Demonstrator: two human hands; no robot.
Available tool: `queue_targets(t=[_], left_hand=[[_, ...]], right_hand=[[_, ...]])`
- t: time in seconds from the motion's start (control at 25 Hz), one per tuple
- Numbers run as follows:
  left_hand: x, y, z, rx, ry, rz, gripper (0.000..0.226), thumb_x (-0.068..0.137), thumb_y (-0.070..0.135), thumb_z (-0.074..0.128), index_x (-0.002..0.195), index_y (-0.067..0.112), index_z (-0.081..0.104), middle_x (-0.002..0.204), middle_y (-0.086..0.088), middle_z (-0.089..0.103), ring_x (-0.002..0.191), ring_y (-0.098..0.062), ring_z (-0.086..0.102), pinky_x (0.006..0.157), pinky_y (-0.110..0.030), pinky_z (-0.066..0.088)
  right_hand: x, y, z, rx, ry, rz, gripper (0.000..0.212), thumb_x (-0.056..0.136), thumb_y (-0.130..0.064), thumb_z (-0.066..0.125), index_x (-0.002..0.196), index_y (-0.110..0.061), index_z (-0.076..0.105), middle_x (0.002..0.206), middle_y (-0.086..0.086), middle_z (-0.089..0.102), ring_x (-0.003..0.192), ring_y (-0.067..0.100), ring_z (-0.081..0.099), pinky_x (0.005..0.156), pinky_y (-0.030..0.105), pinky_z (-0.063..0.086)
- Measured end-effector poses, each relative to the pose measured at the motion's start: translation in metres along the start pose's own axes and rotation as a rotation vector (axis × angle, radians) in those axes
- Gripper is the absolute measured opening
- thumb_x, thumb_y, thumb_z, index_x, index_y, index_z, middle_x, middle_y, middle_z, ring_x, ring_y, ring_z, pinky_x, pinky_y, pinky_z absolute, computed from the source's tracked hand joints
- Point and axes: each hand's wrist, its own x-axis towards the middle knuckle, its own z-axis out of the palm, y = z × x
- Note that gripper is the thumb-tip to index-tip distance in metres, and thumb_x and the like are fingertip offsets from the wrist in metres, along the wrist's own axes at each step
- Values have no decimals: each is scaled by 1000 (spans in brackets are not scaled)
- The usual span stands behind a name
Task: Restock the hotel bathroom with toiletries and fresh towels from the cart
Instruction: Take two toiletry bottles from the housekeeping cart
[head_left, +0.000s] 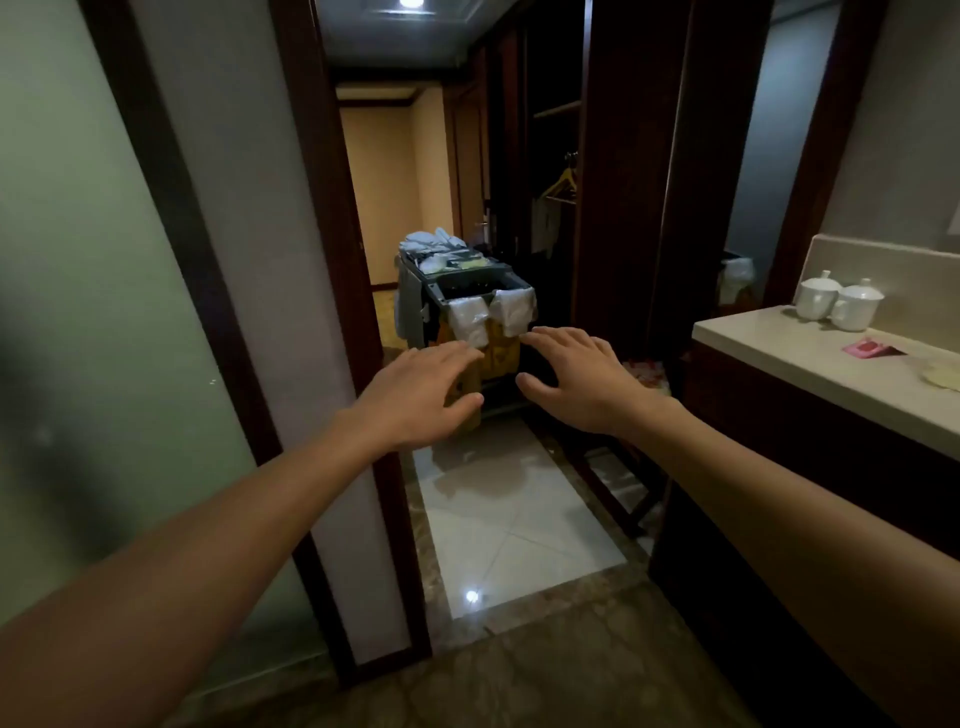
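The grey housekeeping cart (457, 288) stands in the hallway beyond the bathroom doorway, with white towels (434, 243) heaped on top and a yellow bag (501, 353) hanging at its near end. White plastic bags (511, 309) drape over its rim. My left hand (423, 395) and my right hand (576, 379) are stretched forward at arm's length, fingers spread and relaxed, holding nothing. Both hands are well short of the cart.
A beige vanity counter (810, 364) on the right carries two white lidded cups (836, 304) and a pink packet (870, 348). A frosted glass panel (104, 312) with a dark frame stands on the left. Glossy floor tiles (509, 519) lead through the doorway. An open wardrobe with hangers (558, 187) lies behind the cart.
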Motion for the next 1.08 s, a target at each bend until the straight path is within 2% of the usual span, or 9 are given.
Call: queue_targets(t=[0.08,0.16,0.32,0.52,0.68,0.76,0.88,1.08], left_hand=[[24,-22,18,-30,73,1,57,100,51,47,152,30,36,158,4,39,144,-18,36,115,-39,32],[53,-49,43,-12,98,15,52,100,47,48,149,29,41,153,4,45,141,-17,41,113,-39,35],[130,-114,81,11,16,1,57,102,47,46,154,27,35,160,1,35,148,-16,28,124,-42,20],[221,-189,109,-26,-83,-66,60,102,47,46,157,28,27,164,3,24,151,-18,20,124,-45,18],[282,-221,121,-31,80,-52,52,102,43,49,151,28,38,158,3,39,146,-17,32,121,-42,23],[315,-233,129,-53,57,-43,54,101,43,49,152,29,38,158,3,37,147,-18,29,123,-45,21],[364,-255,167,-19,-122,-74,60,101,45,49,155,29,29,164,1,26,152,-19,18,125,-48,13],[453,-277,224,11,8,-67,50,102,39,47,150,28,39,157,1,40,146,-16,32,122,-43,18]], right_hand=[[31,12,19,-9,5,-6,65,98,-56,45,156,-29,30,162,-2,31,150,19,19,121,44,14],[62,28,44,-35,-17,-2,66,98,-57,44,156,-28,30,161,-2,32,150,19,20,121,44,15],[149,59,82,-52,-68,6,66,98,-55,45,156,-27,29,162,-1,31,151,19,19,121,45,14],[249,87,117,-21,-68,38,66,98,-54,46,156,-27,29,163,-2,28,152,19,17,122,45,13],[305,122,132,-2,-49,28,66,98,-53,46,156,-25,30,163,-1,29,152,18,19,122,43,13],[334,143,139,5,-31,35,66,98,-53,47,156,-25,31,163,-1,29,151,19,19,122,42,13],[377,187,168,46,-99,42,66,97,-54,47,156,-27,29,164,-2,26,152,17,16,122,43,12],[446,279,209,83,-134,5,68,97,-53,48,156,-28,27,165,-2,22,153,15,11,122,42,10]])
